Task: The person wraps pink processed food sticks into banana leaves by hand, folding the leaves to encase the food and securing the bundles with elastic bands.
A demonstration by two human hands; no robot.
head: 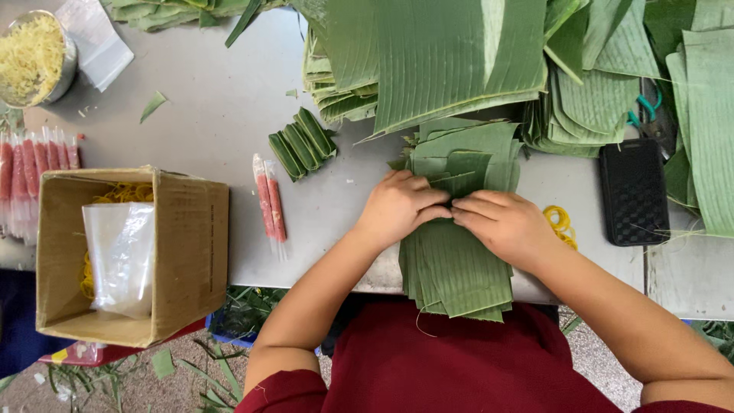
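My left hand (399,204) and my right hand (502,223) press together on a small folded banana-leaf piece (461,181) on top of a stack of cut banana-leaf strips (459,268) that hangs over the table's near edge. Both hands have their fingers curled onto the fold, fingertips meeting in the middle. Whatever is inside the fold is hidden. Two pink sausage sticks in clear wrap (270,205) lie left of my left hand. Several finished leaf-wrapped rolls (303,144) lie beyond them.
An open cardboard box (187,245) with yellow rubber bands and a plastic bag sits at left. More pink sticks (34,164) and a metal bowl of yellow shreds (32,57) lie far left. Large banana leaves (443,61) cover the back; a black case (633,191), scissors and yellow rubber bands (560,222) sit right.
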